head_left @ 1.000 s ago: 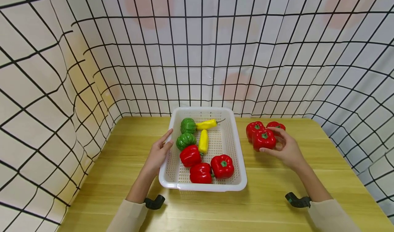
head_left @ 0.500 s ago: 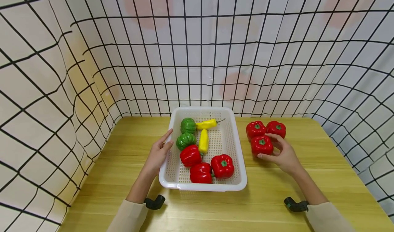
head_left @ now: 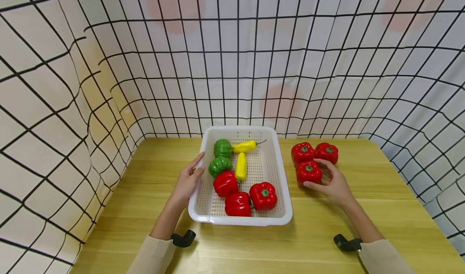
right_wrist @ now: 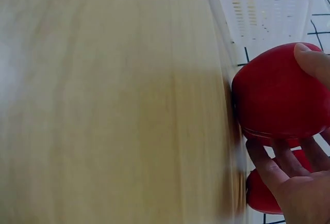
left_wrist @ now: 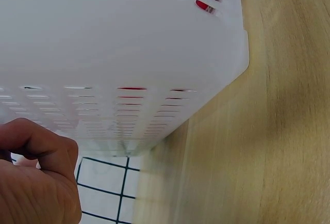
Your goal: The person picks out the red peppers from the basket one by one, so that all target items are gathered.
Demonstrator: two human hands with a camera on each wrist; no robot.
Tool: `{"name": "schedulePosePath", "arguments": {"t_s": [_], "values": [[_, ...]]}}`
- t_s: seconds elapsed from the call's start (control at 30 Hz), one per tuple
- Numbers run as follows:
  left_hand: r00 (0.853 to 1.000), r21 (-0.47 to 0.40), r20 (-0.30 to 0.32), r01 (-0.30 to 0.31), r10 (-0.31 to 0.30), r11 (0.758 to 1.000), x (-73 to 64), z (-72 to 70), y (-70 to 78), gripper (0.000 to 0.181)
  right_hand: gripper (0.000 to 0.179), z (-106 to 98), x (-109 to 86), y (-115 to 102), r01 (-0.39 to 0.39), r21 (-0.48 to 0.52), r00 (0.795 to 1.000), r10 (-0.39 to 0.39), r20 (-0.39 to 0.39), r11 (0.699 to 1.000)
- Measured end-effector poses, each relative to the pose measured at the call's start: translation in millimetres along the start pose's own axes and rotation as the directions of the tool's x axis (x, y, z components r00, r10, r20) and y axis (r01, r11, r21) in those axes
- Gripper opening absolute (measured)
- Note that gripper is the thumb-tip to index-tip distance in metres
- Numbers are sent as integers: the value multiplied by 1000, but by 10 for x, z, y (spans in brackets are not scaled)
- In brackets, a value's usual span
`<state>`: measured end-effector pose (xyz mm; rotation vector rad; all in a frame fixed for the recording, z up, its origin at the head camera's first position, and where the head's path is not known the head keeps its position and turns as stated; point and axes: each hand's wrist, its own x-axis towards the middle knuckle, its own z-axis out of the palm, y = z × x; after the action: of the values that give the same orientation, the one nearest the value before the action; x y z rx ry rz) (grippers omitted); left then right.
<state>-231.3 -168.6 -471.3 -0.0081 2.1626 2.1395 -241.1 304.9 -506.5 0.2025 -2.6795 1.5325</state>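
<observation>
Red bell pepper point(head_left: 308, 175), stem upward, on the wooden table point(head_left: 312, 233), right of the white basket point(head_left: 239, 220) and just nearer than two other red peppers point(head_left: 326, 153). Right hand point(head_left: 337, 186): grasping this pepper, thumb at its near side. Left hand point(head_left: 187, 184): at the basket's left rim; whether it grips cannot be told. Basket contents: red, yellow point(head_left: 241, 167) and green point(head_left: 219, 166) vegetables.

Through the right wrist camera I see the bare right hand point(right_wrist: 301, 193) holding a smooth, rounded red pepper point(right_wrist: 276, 92), thumb on one side, fingers opposite. I make out a second rounded red pepper point(right_wrist: 260, 194), partly hidden behind the fingers, a white perforated plastic basket point(right_wrist: 276, 25) and a pale wood-grained tabletop point(right_wrist: 113, 100).
</observation>
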Motion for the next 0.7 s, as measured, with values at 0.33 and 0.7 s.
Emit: {"name": "schedulePosePath", "arguments": {"t_s": [0.33,0.7], "values": [[1000,-9,3,3,-3,1000,1,7,2,52,87,4,7,53,4,45,1000,-4,-7,999],[1000,17,-4,-2,3,1000,8,-4,-16,52,89,3,-20,73,12,63,1000,-12,2,998]]}}
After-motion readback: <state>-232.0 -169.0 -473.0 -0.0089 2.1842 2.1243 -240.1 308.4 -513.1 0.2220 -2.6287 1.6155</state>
